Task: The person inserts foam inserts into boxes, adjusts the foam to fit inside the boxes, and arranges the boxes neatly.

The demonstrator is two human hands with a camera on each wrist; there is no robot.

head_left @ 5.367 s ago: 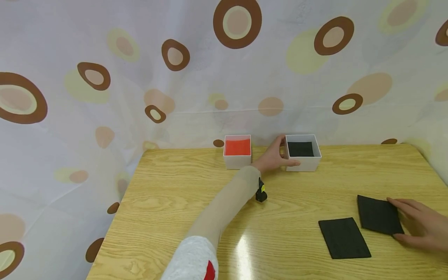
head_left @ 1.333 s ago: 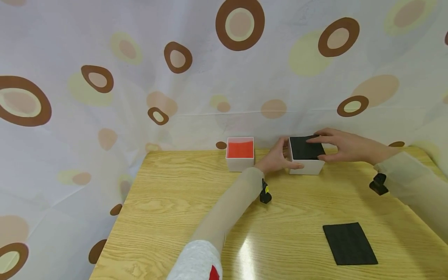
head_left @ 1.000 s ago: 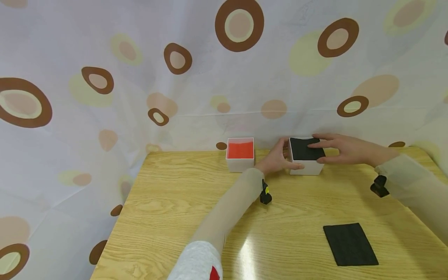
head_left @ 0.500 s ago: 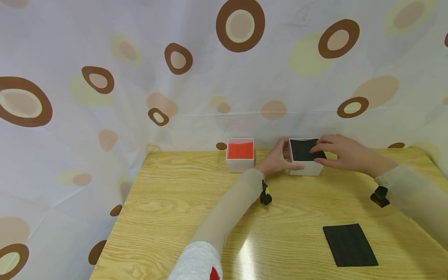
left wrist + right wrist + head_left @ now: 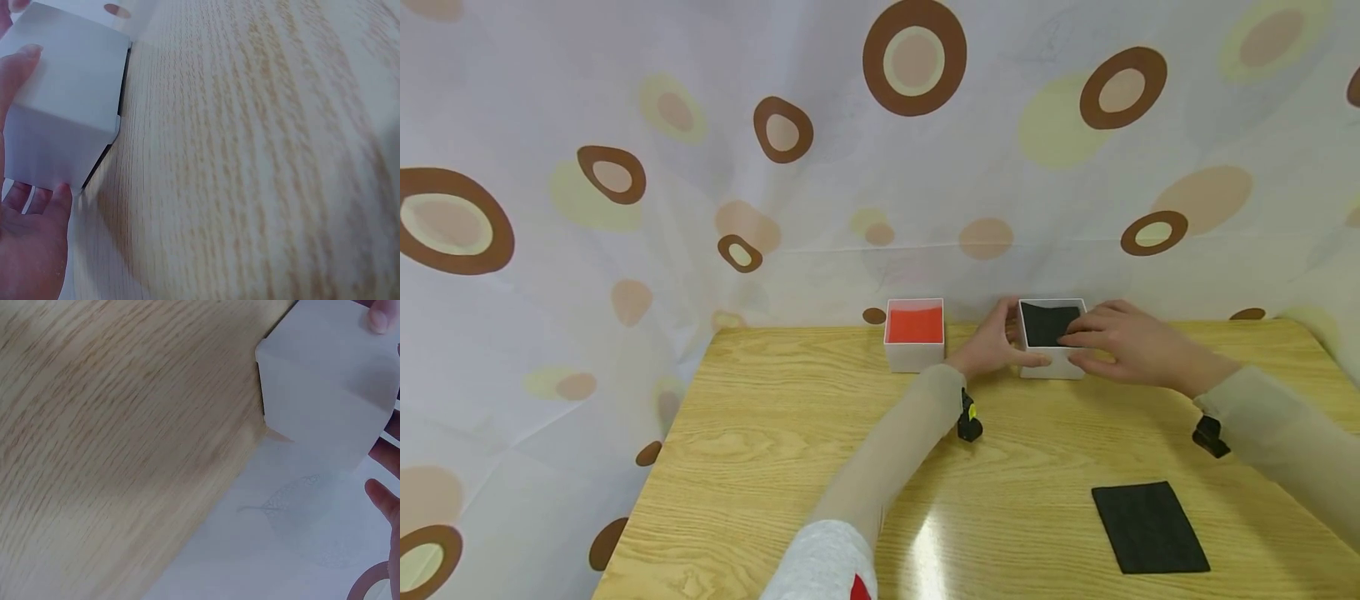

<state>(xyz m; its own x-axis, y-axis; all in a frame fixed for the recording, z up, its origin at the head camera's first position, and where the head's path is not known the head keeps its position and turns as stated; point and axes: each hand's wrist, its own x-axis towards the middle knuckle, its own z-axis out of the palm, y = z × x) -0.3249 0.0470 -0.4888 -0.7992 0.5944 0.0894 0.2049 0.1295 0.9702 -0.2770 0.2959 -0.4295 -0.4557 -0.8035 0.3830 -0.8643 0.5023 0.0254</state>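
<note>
In the head view a small white box [image 5: 1037, 365] stands near the table's back edge. My left hand [image 5: 987, 348] grips its left side, thumb across the front wall. Inside lies a thin black square [image 5: 1047, 323], below the box's rim. My right hand [image 5: 1135, 346] is at the right rim, fingertips reaching over onto the black square and thumb beside the front wall. The left wrist view shows the thumb and fingers against the box [image 5: 69, 75]. In the right wrist view the fingers [image 5: 382, 497] are at its edge, most of that hand out of frame.
To the left stands another white box [image 5: 913, 358] holding a red sheet [image 5: 916, 326]. A second black square [image 5: 1150, 529] lies flat on the wooden table [image 5: 760, 450], nearer the front right. A patterned curtain [image 5: 820, 217] hangs right behind the boxes.
The right hand has carried a black square from the table's right side to the box. It now sits lower inside, and the right hand has shifted back toward the right rim. The left hand stayed put.
</note>
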